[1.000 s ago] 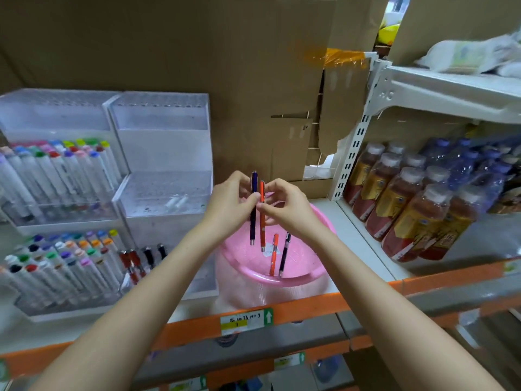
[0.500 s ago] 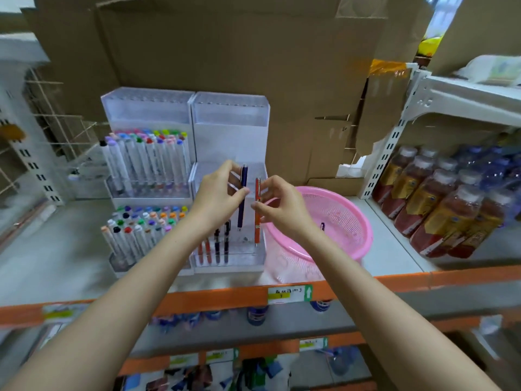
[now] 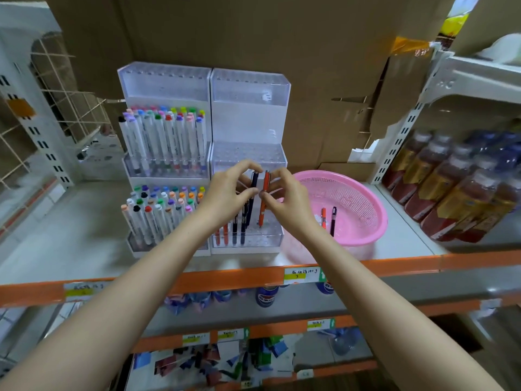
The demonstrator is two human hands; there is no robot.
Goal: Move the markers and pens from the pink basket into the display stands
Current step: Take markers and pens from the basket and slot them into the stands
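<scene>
Left hand [image 3: 228, 193]: we find it pinching a dark blue pen [image 3: 254, 184] upright;
Right hand [image 3: 284, 198]: pinching an orange pen [image 3: 264, 201], tip at the right stand [image 3: 249, 128];
Done: markers [image 3: 166, 131] fill the left stand [image 3: 165, 80]; slotted pens [image 3: 235, 230] stand in front;
To do: two loose pens [image 3: 328, 220] lie in the pink basket [image 3: 365, 239]

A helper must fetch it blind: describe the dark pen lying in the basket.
On the orange-edged shelf, right of the clear display stands, sits a pink basket. Two pens lie inside it, side by side; the dark pen is the right-hand one, beside an orange pen.
</scene>
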